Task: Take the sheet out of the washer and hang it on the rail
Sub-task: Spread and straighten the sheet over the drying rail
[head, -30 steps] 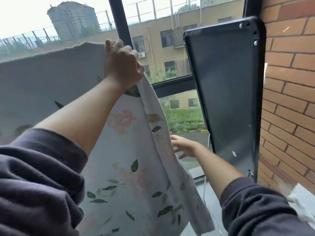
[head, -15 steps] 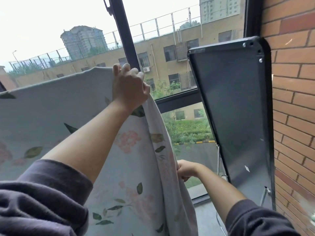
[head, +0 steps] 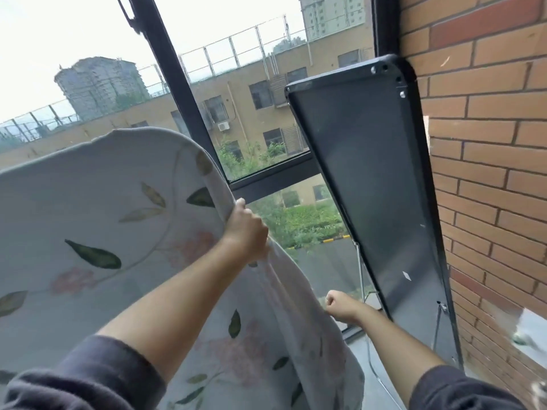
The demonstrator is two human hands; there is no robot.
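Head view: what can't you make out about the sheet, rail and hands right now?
Head view only:
- Rail: hidden behind the pale floral fabric sheet.
- Sheet's lower hem: cut off by the bottom edge.
- Right hand: curled beside the sheet's edge; whether it pinches cloth is unclear.
- Left hand: grips the sheet; fingertips hidden behind the hand itself.
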